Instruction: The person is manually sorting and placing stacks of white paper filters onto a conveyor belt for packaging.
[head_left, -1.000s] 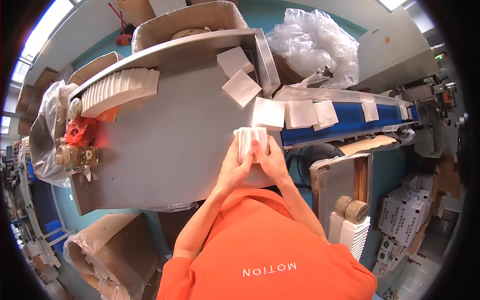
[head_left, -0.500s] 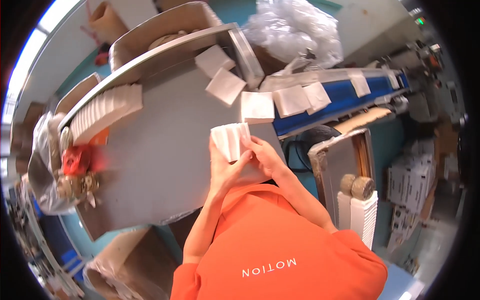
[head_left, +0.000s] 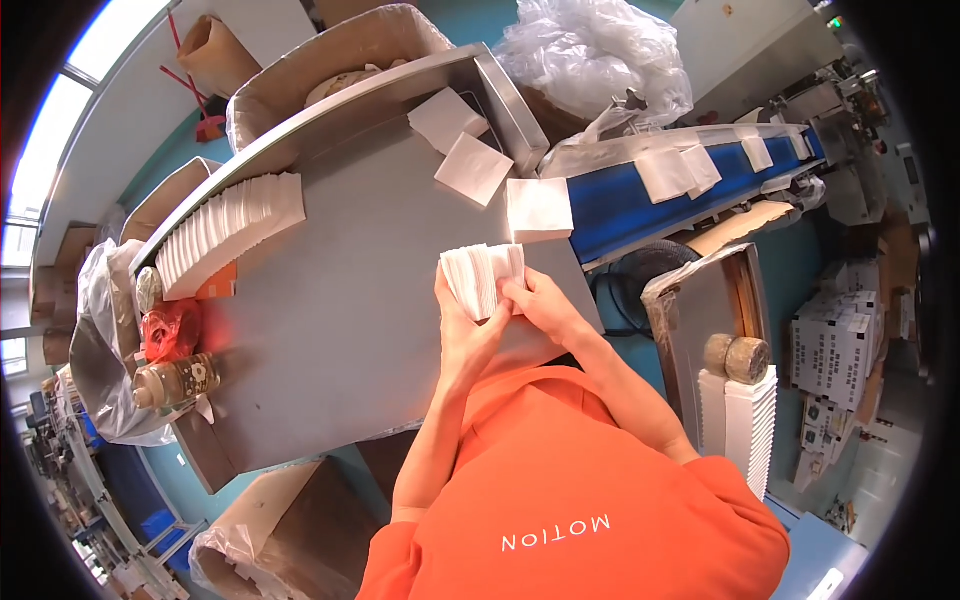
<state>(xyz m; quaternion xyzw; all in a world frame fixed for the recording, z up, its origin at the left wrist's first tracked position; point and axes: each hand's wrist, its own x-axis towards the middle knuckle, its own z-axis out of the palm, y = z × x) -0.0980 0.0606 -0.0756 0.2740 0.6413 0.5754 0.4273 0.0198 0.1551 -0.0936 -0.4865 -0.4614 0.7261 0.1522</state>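
A bundle of white folded paper napkins [head_left: 472,280] is held between both hands above the grey metal table, its folded edges fanned upward. My left hand [head_left: 464,332] is closed around the bundle's left and near side, its thumb toward the middle. On the right side, my right hand [head_left: 540,302] grips it with thumb and fingers; some fingertips are hidden behind the napkins. Just beyond the hands, a flat napkin pile [head_left: 540,208] sits at the table's right end by the conveyor. Two more piles, a nearer one [head_left: 474,170] and a farther one [head_left: 446,120], lie toward the far corner.
Several napkin piles [head_left: 664,175] lie on a blue conveyor belt [head_left: 606,212]. A long napkin row [head_left: 232,232] lines the table's left wall, near a red plastic-wrapped item [head_left: 172,330] and a patterned bottle [head_left: 178,382]. Tape rolls [head_left: 737,358] top napkin stacks [head_left: 738,425] at right.
The head view has shifted slightly. Napkin piles on the belt are farther right, away from the table. Both hands still hold the bundle, whose folds look more finely fanned.
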